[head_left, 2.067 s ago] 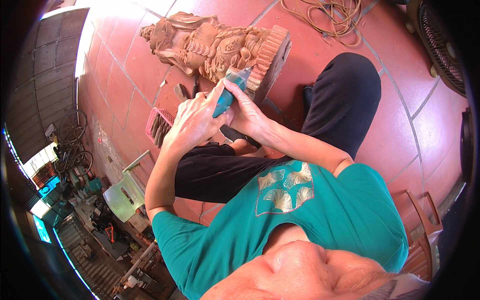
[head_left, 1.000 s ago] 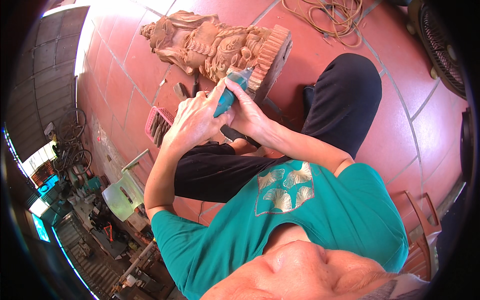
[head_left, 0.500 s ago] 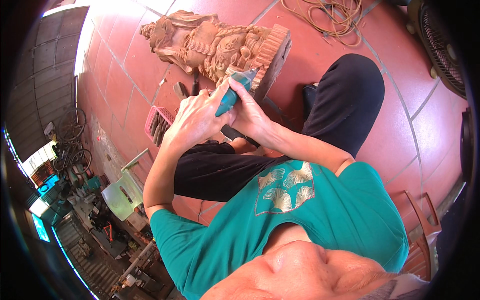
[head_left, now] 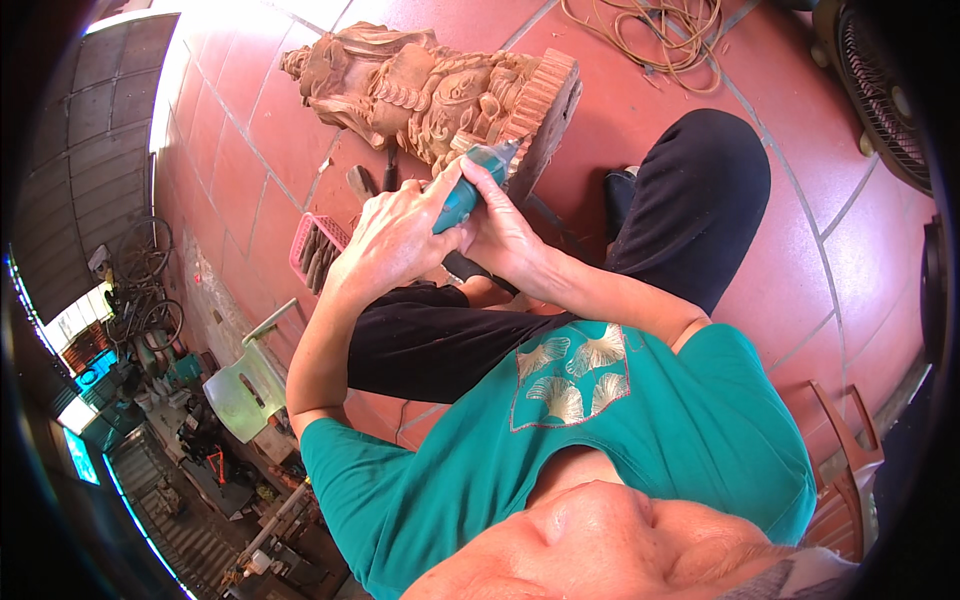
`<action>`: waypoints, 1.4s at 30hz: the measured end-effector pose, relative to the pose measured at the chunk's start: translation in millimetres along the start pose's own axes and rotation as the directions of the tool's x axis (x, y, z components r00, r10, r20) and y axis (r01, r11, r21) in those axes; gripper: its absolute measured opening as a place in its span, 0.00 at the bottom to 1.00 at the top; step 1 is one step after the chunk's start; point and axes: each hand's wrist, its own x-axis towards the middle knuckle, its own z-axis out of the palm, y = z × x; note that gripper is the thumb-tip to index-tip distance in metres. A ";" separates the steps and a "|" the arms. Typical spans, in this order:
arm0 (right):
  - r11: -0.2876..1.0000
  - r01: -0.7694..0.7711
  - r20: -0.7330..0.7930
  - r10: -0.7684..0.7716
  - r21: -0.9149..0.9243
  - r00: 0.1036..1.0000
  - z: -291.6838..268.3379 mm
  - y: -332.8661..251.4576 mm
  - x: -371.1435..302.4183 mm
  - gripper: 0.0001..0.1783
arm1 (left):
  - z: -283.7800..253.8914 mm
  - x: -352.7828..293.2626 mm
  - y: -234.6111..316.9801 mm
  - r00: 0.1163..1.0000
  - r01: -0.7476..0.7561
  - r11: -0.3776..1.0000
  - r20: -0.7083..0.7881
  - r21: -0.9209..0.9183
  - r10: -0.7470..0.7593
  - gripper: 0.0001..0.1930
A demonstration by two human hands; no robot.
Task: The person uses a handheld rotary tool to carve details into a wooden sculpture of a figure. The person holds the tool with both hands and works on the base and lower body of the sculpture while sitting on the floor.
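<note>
A carved wooden statue (head_left: 430,90) lies on its side on the tiled floor, its ridged base toward the right. Both hands are wrapped round a teal handheld rotary tool (head_left: 457,207), whose grey nose points at the edge of the statue's base. My left hand (head_left: 392,235) grips the tool's body from the left. On its other side, my right hand (head_left: 508,238) closes round it, the thumb lying along the top. The tool's fine tip is too small to make out against the wood.
A pink basket (head_left: 303,243) of carving tools stands left of my hands, with a dark-handled tool (head_left: 390,172) near the statue. A coiled cord (head_left: 680,45) lies at the far right, and a fan (head_left: 880,90) stands beyond it. My bent knee (head_left: 715,160) rises at right.
The rotary tool's nose has shifted very slightly nearer to me along the base's edge. Both hands keep the same grip, and the statue stays almost in place.
</note>
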 end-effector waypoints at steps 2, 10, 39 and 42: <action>1.000 -0.004 0.008 0.004 -0.005 1.000 0.1 0.1 1.9 0.20 | -0.7 -1.8 0.4 1.000 0.006 1.000 -0.011 0.002 -0.006 0.41; 1.000 -0.017 0.026 0.018 -0.013 1.000 2.4 3.1 8.7 0.17 | -0.9 -4.3 -0.6 0.998 0.054 0.998 -0.023 0.024 -0.053 0.41; 1.000 0.003 0.000 -0.003 0.000 1.000 1.4 1.1 -2.9 0.21 | -0.4 -0.3 0.4 1.000 -0.001 1.000 0.027 -0.019 0.001 0.40; 1.000 -0.006 -0.017 0.006 -0.002 1.000 1.5 1.4 -1.1 0.21 | 0.0 -3.5 0.6 1.000 -0.021 1.000 -0.018 -0.014 0.021 0.40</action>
